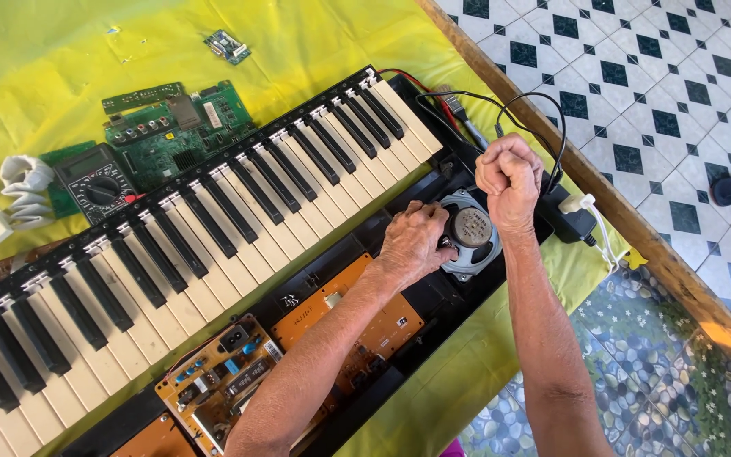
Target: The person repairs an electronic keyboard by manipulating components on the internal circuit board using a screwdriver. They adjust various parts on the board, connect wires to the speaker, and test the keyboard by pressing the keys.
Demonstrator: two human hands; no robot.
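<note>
Speaker (472,230) sits in opened keyboard (213,228) body, near bench's right edge. Your L hand (414,244) just left of it, fingers curled onto speaker rim. R hand (509,179) directly above, closed tight in fist around black cable (467,100). L nearer to speaker. Multimeter (95,182) well apart, left side.

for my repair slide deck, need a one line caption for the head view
Left hand steadies a round grey speaker inside an opened black electronic keyboard; right hand is a raised fist.
</note>
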